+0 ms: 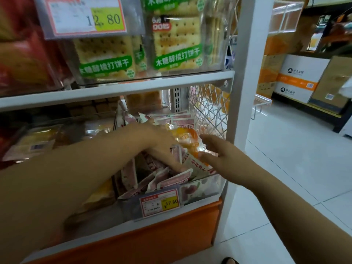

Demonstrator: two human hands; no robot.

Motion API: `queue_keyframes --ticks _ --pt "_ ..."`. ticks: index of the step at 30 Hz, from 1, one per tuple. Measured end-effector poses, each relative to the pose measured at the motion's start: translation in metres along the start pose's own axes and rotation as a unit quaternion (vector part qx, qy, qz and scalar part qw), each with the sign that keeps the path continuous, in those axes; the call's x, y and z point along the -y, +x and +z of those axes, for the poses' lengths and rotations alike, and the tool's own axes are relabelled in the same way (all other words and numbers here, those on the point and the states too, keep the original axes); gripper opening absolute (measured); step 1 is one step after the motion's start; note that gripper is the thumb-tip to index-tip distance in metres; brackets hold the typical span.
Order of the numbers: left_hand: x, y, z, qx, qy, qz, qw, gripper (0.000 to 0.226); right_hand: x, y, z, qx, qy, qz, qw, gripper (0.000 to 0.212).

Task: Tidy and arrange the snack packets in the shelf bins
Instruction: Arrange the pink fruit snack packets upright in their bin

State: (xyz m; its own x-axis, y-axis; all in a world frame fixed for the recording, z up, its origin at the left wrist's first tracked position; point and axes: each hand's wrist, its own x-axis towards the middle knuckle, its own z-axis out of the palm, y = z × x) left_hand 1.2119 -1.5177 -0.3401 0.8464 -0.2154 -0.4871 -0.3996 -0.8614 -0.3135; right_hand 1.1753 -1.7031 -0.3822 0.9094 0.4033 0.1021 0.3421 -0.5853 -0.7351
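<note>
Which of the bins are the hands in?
The lower bin, with the 37.60 price tag and pink packets. The left hand reaches into it, the right hand hovers open beside; the cracker bin above is untouched.

Likely shop: price tags [86,16], shelf bins [202,188]

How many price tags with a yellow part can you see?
2. The upper price tag hangs on the cracker bin up top. The lower price tag is on the front of the snack bin below. More may be hidden.
</note>
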Motion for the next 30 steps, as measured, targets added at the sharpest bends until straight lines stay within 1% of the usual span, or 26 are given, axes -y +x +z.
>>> queue_keyframes --ticks 2,5,7,9,12,13,15,18,20,22,24,26,30 --pt "0.002 -0.007 0.004 -0.006 -0.011 -0.004 1.0 0.114 0.005 0.02 0.004 0.003 0.029 0.023 0.999 0.053" --pt "0.005 -0.019 0.007 -0.011 -0.055 0.005 0.998 0.106 0.007 0.052 0.008 0.01 0.03 0.06 0.998 0.057" --pt "0.007 -0.021 0.011 -0.014 -0.05 0.008 0.999 0.115 0.009 0.072 0.01 0.046 0.012 0.061 0.997 0.056" --pt "0.008 -0.02 0.016 -0.019 -0.034 0.011 0.999 0.116 0.009 0.09 0.011 0.088 -0.046 0.051 0.994 0.052" --pt "0.01 -0.018 0.021 -0.025 -0.023 0.013 0.999 0.112 0.01 0.114 0.015 0.163 -0.133 0.046 0.977 0.027" --pt "0.01 -0.018 0.022 -0.028 -0.027 0.014 0.999 0.112 0.009 0.121 0.016 0.18 -0.16 0.049 0.969 0.026" --pt "0.01 -0.019 0.024 -0.031 -0.037 0.014 0.999 0.109 0.009 0.13 0.016 0.202 -0.211 0.058 0.954 0.038" --pt "0.011 -0.019 0.029 -0.035 -0.044 0.016 0.998 0.105 0.01 0.134 0.014 0.208 -0.218 0.088 0.949 0.053" --pt "0.012 -0.02 0.032 -0.04 -0.047 0.019 0.998 0.103 0.01 0.135 0.014 0.207 -0.209 0.112 0.949 0.056" --pt "0.012 -0.021 0.032 -0.042 -0.051 0.018 0.998 0.102 0.011 0.137 0.014 0.217 -0.226 0.119 0.942 0.051" --pt "0.011 -0.022 0.032 -0.042 -0.052 0.018 0.998 0.101 0.009 0.14 0.015 0.231 -0.248 0.115 0.934 0.04" --pt "0.01 -0.023 0.033 -0.044 -0.052 0.022 0.997 0.1 0.009 0.14 0.014 0.227 -0.259 0.107 0.933 0.031" --pt "0.01 -0.023 0.034 -0.051 -0.055 0.029 0.997 0.1 0.008 0.135 0.015 0.219 -0.221 0.125 0.942 0.022"
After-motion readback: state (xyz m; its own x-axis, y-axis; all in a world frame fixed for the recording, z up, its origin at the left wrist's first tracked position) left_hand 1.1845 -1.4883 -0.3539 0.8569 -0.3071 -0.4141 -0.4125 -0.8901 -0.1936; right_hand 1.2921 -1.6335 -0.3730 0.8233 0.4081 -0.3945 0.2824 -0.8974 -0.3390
